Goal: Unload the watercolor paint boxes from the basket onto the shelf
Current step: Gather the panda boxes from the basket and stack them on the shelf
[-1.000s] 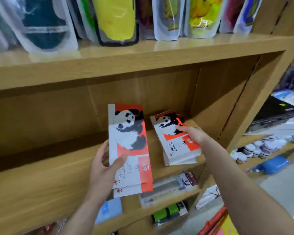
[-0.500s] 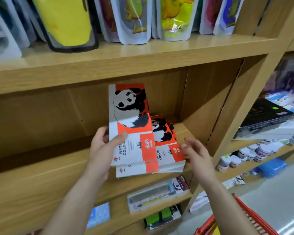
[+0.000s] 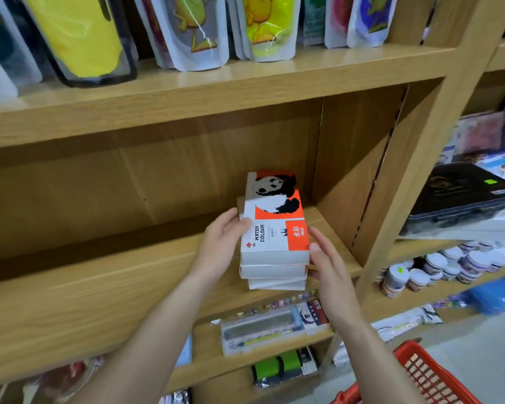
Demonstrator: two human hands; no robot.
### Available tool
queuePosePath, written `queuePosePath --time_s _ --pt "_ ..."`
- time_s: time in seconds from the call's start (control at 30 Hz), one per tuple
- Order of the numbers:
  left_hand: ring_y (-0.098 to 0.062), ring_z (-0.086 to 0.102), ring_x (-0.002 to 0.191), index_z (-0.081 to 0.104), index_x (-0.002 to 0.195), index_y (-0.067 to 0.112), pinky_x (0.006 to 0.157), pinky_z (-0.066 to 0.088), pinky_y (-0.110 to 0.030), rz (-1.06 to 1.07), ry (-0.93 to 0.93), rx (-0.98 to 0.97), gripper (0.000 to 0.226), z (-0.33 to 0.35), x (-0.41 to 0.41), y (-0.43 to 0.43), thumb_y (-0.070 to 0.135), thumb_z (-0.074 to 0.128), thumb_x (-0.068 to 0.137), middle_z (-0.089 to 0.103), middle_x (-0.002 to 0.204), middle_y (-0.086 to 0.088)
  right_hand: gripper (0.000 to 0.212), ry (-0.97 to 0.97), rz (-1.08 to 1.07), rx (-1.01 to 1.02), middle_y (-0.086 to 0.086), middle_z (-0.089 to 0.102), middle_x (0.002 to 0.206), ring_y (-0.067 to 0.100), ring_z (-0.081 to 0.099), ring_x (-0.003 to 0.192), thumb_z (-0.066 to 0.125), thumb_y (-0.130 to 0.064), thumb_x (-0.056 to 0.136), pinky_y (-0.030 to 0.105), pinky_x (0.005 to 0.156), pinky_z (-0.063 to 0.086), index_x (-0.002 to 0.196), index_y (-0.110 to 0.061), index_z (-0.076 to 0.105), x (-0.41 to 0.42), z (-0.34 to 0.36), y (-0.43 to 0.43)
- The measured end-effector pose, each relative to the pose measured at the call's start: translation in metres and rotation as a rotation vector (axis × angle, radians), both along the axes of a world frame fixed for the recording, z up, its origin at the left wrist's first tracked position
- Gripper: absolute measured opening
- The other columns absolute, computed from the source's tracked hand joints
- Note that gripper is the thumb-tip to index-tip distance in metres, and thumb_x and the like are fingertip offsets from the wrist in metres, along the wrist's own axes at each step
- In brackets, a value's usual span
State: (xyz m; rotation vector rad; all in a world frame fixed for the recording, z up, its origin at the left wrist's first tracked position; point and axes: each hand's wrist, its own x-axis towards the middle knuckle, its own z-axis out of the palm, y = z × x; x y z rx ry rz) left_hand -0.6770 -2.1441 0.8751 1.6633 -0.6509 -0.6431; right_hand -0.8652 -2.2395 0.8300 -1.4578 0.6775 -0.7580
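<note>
Held boxes now top a stack of three boxes [image 3: 274, 228], both hands flanking.

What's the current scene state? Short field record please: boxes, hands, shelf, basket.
boxes: watercolour boxes stacked flat on the middle shelf, three front edges visible, panda print on top
left hand: against the stack's left side, thumb on the top box
right hand: fingers against the stack's right front corner
shelf: wooden, bare to the left of the stack
basket: red, lower right, contents not visible
</note>
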Motion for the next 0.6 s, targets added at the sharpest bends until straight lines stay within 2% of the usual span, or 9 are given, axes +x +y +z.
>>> queuePosePath --time_s 0.07,0.17,0.23,0.33,0.4,0.47,0.53,0.57,0.6 --pt "-0.002 0.056 0.125 0.057 0.141 0.037 0.101 0.042 -0.027 0.007 0.1 0.028 0.077 -0.023 -0.005 0.012 0.073 0.063 0.072 0.063 0.126 0.029 0.042 -0.018 0.008 -0.025 -0.042 0.065 0.121 -0.017 0.061 0.112 0.05 -0.083 0.081 0.015 0.084 0.05 0.122 -0.074 0.052 -0.001 -0.002 -0.001" --pt "-0.009 0.062 0.123 0.073 0.109 0.056 0.101 0.048 -0.04 -0.015 0.327 0.015 0.058 -0.053 -0.015 0.015 0.084 0.058 0.061 0.074 0.117 0.024 0.049 -0.011 0.035 -0.04 -0.035 0.067 0.125 -0.012 0.062 0.115 0.049 -0.086 0.08 0.024 0.09 0.048 0.126 -0.069 0.054 -0.001 -0.003 -0.004" --pt "-0.007 0.062 0.121 0.072 0.102 0.062 0.105 0.047 -0.044 -0.001 0.344 -0.018 0.053 -0.064 -0.018 0.007 0.09 0.059 0.059 0.075 0.113 0.027 0.044 0.018 0.041 -0.051 -0.032 0.069 0.125 -0.01 0.063 0.116 0.045 -0.078 0.088 0.026 0.091 0.048 0.129 -0.064 0.056 0.002 -0.001 -0.011" --pt "-0.005 0.063 0.122 0.067 0.112 0.064 0.102 0.05 -0.039 -0.058 0.311 -0.061 0.067 -0.064 -0.028 -0.015 0.097 0.057 0.055 0.072 0.12 0.028 0.052 0.032 -0.011 -0.054 -0.027 0.069 0.126 -0.009 0.06 0.117 0.034 -0.069 0.097 0.032 0.097 0.046 0.136 -0.047 0.059 0.005 0.0 -0.029" --pt "-0.006 0.061 0.127 0.061 0.128 0.059 0.104 0.05 -0.037 -0.088 0.283 -0.056 0.08 -0.06 -0.034 -0.034 0.098 0.055 0.057 0.068 0.131 0.024 0.046 0.033 -0.11 -0.059 -0.028 0.069 0.125 -0.01 0.059 0.117 0.032 -0.064 0.101 0.032 0.101 0.046 0.133 -0.046 0.06 0.004 -0.003 -0.035" --pt "-0.008 0.05 0.138 0.047 0.146 0.051 0.117 0.038 -0.044 -0.1 0.241 -0.05 0.098 -0.056 -0.037 -0.053 0.098 0.05 0.06 0.056 0.148 0.019 0.032 0.069 -0.243 -0.133 -0.043 0.064 0.121 -0.021 0.055 0.115 0.036 -0.055 0.103 0.02 0.095 0.045 0.127 -0.061 0.056 -0.002 -0.01 -0.034" --pt "-0.005 0.041 0.143 0.034 0.154 0.049 0.123 0.026 -0.046 -0.156 0.192 -0.051 0.105 -0.054 -0.036 -0.072 0.097 0.05 0.062 0.045 0.155 0.023 0.036 0.158 -0.307 -0.279 -0.053 0.054 0.126 -0.023 0.049 0.121 0.04 -0.046 0.104 0.01 0.097 0.042 0.127 -0.074 0.045 -0.009 -0.021 -0.026" --pt "-0.001 0.041 0.14 0.029 0.155 0.05 0.124 0.024 -0.045 -0.189 0.176 -0.045 0.103 -0.054 -0.036 -0.081 0.095 0.051 0.065 0.044 0.154 0.028 0.042 0.212 -0.303 -0.34 -0.046 0.051 0.138 -0.016 0.047 0.131 0.04 -0.043 0.104 0.013 0.105 0.039 0.14 -0.065 0.041 -0.012 -0.03 -0.023" --pt "0.001 0.041 0.139 0.027 0.155 0.049 0.124 0.023 -0.044 -0.221 0.165 -0.042 0.099 -0.056 -0.036 -0.091 0.091 0.054 0.069 0.043 0.152 0.03 0.049 0.284 -0.279 -0.393 -0.031 0.046 0.151 -0.002 0.044 0.142 0.039 -0.042 0.104 0.02 0.113 0.035 0.153 -0.048 0.036 -0.014 -0.04 -0.021"
